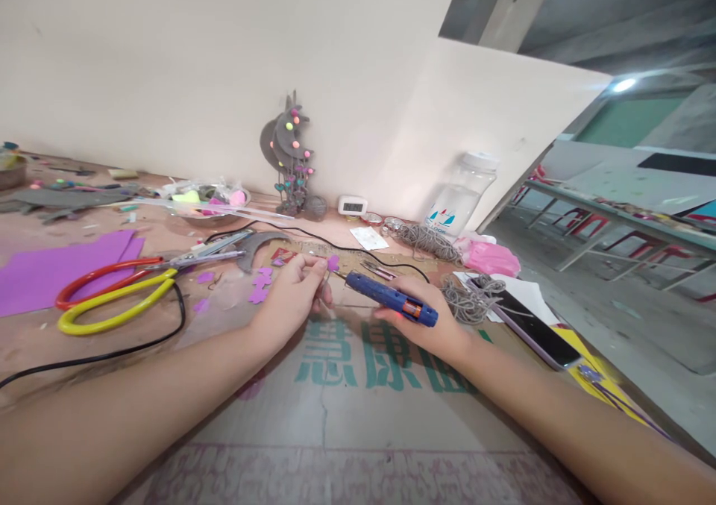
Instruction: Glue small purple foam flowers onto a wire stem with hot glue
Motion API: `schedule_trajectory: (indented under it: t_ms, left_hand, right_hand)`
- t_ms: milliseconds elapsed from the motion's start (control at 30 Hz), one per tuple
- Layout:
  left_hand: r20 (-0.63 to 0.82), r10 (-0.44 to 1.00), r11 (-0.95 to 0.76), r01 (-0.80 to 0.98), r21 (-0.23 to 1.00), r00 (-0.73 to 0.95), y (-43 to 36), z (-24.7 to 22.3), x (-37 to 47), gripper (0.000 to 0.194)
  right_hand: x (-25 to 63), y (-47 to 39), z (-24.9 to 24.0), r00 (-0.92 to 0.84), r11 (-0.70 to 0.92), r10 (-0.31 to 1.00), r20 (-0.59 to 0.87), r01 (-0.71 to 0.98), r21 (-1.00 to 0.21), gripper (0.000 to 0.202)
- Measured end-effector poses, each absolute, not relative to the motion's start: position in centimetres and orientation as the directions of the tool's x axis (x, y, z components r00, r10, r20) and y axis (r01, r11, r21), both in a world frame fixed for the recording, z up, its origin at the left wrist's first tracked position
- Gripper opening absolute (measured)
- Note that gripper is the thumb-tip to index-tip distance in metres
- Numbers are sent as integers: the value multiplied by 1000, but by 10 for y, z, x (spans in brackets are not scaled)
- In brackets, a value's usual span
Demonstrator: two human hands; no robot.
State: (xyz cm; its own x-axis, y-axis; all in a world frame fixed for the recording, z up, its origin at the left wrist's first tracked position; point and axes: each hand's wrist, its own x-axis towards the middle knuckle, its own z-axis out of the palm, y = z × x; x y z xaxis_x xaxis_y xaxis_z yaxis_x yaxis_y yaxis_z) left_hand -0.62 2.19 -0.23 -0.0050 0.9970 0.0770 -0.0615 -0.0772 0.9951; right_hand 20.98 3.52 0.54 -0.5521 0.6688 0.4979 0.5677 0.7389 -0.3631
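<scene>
My right hand [428, 315] is wrapped round a blue hot glue gun [385, 294], whose nozzle points left. Between the thumb and fingers of my left hand [299, 289] is a small purple cutout [333, 263], right at the glue gun's tip. Whether the nozzle touches the cutout I cannot tell. Both hands are above a cardboard sheet [347, 415] printed with green characters. Left of my left hand lie several purple cutouts [260, 287] on the board. Red and yellow handled scissors [120, 296] rest farther left, beside purple sheets [61, 270].
A grey moon-shaped ornament with coloured balls [291, 154] stands against the wall. Behind my right hand are a small digital clock [352, 206], a clear bottle [462, 195] and grey yarn [428, 242]. A phone [537, 330] lies at right; a black cord [128, 352] crosses the left side.
</scene>
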Motion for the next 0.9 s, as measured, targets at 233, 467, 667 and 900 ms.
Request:
schedule_trajectory:
  t_ms: [233,467,667,900]
  left_hand:
    - [72,997,-72,-50,996,12,22,-2,-5,22]
    - [71,997,-71,-56,996,6,20,1,-5,21]
    - [85,996,-84,-79,993,17,22,-4,-7,26]
    - [70,997,-68,-67,995,16,22,-3,-6,22]
  right_hand:
    - [209,38,4,-558,738,665,497,596,-317,28]
    - [209,39,3,-556,743,652,515,605,-288,28]
    - [209,40,2,-552,743,646,527,613,-269,28]
    - [210,39,3,-563,740,652,509,618,-264,29]
